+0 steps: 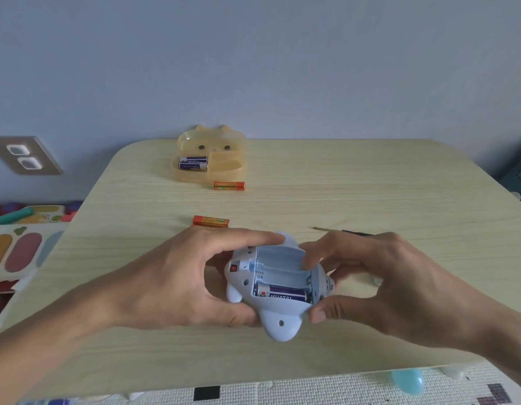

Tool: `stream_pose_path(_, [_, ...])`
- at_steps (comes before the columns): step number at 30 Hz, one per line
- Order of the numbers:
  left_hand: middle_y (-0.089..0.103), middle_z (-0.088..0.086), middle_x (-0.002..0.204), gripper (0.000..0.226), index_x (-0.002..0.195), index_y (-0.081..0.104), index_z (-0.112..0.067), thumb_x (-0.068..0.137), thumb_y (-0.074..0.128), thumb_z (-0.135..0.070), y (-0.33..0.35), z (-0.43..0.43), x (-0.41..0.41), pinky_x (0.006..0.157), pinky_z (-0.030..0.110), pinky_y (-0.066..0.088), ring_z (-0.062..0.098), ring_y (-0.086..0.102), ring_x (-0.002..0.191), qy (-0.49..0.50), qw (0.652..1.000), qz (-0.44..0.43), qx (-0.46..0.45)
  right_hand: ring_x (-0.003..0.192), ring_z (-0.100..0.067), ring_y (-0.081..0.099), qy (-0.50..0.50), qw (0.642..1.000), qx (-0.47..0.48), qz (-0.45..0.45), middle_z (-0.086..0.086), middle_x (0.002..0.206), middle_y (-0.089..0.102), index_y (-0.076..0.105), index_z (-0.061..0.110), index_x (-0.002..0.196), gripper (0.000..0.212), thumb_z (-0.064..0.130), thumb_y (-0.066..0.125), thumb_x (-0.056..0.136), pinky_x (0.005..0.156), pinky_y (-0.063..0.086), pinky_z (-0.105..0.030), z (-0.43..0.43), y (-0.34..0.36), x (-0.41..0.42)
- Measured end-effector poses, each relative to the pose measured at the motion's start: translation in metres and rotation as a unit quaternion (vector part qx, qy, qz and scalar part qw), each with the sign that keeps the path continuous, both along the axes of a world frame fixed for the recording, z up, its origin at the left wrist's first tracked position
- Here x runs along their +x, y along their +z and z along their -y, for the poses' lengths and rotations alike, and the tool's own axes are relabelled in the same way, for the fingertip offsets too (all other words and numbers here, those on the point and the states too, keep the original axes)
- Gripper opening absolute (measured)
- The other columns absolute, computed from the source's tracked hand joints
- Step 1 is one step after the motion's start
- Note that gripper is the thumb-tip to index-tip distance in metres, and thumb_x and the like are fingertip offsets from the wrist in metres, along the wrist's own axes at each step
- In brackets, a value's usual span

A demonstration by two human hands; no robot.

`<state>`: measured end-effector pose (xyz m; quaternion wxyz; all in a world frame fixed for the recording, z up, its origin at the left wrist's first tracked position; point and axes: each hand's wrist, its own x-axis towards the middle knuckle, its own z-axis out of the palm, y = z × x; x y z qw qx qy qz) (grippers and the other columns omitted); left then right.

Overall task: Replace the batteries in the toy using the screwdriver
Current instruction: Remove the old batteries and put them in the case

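A pale blue toy (278,320) lies belly-up at the table's near middle, its battery bay open. One purple battery (282,294) sits in the nearest slot; the other two slots look empty. My left hand (177,276) grips the toy's left side. My right hand (379,285) holds its right side, a finger inside the bay. The screwdriver (341,230) lies on the table behind my right hand, partly hidden. Two orange batteries (211,221) (229,185) lie loose further back.
A translucent yellow case (224,168) stands open at the table's far edge with purple batteries (193,164) in it. The wooden table (370,185) is against a blue wall. Colourful toys (22,249) lie left of it; a foam mat (312,390) is below.
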<state>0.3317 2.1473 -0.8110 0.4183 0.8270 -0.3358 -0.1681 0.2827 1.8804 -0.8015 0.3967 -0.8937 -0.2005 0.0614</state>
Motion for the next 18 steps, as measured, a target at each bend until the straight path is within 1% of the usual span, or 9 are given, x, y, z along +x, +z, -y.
stream_pose_path(3, [0.076,-0.019,0.126,0.079,0.14,0.06,-0.045,0.075,0.095,-0.017,-0.003,-0.003,-0.001,0.103,0.031,0.054,0.008,0.072,0.12,0.014,1.0,-0.012,-0.006,0.094,-0.015,0.076,0.003,1.0,0.015,-0.005,0.008,0.103,0.077,0.067,0.032,0.109,0.046,0.051,0.089,0.073,0.088,0.062,-0.031,-0.001,0.001,-0.001])
stream_pose_path(5, [0.074,-0.017,0.13,0.081,0.139,0.061,-0.045,0.074,0.096,-0.014,-0.006,-0.005,-0.001,0.105,0.029,0.053,0.007,0.07,0.123,0.022,0.999,-0.028,-0.018,0.092,-0.017,0.075,-0.001,1.0,0.024,-0.005,0.006,0.102,0.077,0.066,0.032,0.112,0.053,0.045,0.094,0.07,0.089,0.06,-0.026,-0.004,-0.004,-0.004])
stream_pose_path(7, [0.065,-0.02,0.14,0.085,0.139,0.055,-0.052,0.073,0.097,-0.019,-0.007,-0.006,-0.002,0.107,0.021,0.048,0.003,0.061,0.132,0.004,1.0,-0.017,-0.01,0.087,-0.018,0.074,-0.018,0.999,0.042,0.012,0.007,0.097,0.077,0.065,0.029,0.111,0.053,0.037,0.097,0.069,0.087,0.057,-0.016,-0.006,-0.01,-0.006])
stream_pose_path(9, [0.045,-0.024,0.151,0.092,0.139,0.043,-0.06,0.07,0.098,-0.032,-0.005,-0.008,-0.002,0.108,0.011,0.042,0.001,0.046,0.142,-0.034,0.998,0.055,0.027,0.084,-0.017,0.075,-0.027,0.998,0.059,0.016,0.008,0.094,0.079,0.065,0.027,0.109,0.05,0.032,0.096,0.071,0.085,0.057,-0.014,-0.009,-0.013,-0.007])
stream_pose_path(11, [0.024,-0.03,0.151,0.09,0.132,0.038,-0.065,0.066,0.096,-0.047,-0.001,-0.005,-0.005,0.105,0.008,0.041,-0.003,0.036,0.145,-0.063,0.989,0.119,0.056,0.083,-0.017,0.077,-0.028,0.997,0.067,0.011,0.007,0.094,0.08,0.064,0.029,0.109,0.05,0.029,0.096,0.071,0.085,0.058,-0.016,-0.009,-0.015,-0.006])
stream_pose_path(12, [0.02,-0.029,0.15,0.083,0.128,0.04,-0.065,0.064,0.092,-0.053,0.0,-0.003,-0.007,0.101,0.009,0.042,-0.008,0.033,0.143,-0.076,0.983,0.152,0.064,0.084,-0.018,0.077,-0.027,0.997,0.069,0.006,0.006,0.094,0.08,0.064,0.029,0.109,0.05,0.028,0.096,0.071,0.086,0.059,-0.019,-0.008,-0.016,-0.006])
stream_pose_path(14, [0.018,-0.025,0.147,0.069,0.122,0.046,-0.062,0.064,0.084,-0.063,0.0,0.003,-0.01,0.093,0.013,0.045,-0.016,0.027,0.135,-0.096,0.969,0.214,0.082,0.087,-0.018,0.078,-0.021,0.997,0.07,-0.005,0.004,0.097,0.081,0.064,0.031,0.108,0.049,0.028,0.096,0.072,0.088,0.061,-0.026,-0.008,-0.016,-0.005])
stream_pose_path(16, [0.02,-0.02,0.144,0.06,0.119,0.047,-0.061,0.068,0.079,-0.067,-0.002,0.008,-0.011,0.084,0.019,0.053,-0.012,0.027,0.13,-0.111,0.961,0.231,0.102,0.087,-0.019,0.078,-0.017,0.998,0.067,-0.013,0.002,0.097,0.081,0.065,0.033,0.108,0.048,0.029,0.096,0.072,0.087,0.063,-0.033,-0.008,-0.017,-0.005])
stream_pose_path(18, [0.025,-0.015,0.141,0.054,0.116,0.05,-0.059,0.069,0.075,-0.068,-0.004,0.012,-0.01,0.081,0.018,0.047,-0.009,0.031,0.126,-0.115,0.957,0.244,0.104,0.082,-0.023,0.077,-0.016,0.998,0.065,-0.021,-0.001,0.094,0.08,0.066,0.033,0.109,0.047,0.028,0.095,0.073,0.083,0.063,-0.04,-0.008,-0.016,-0.005])
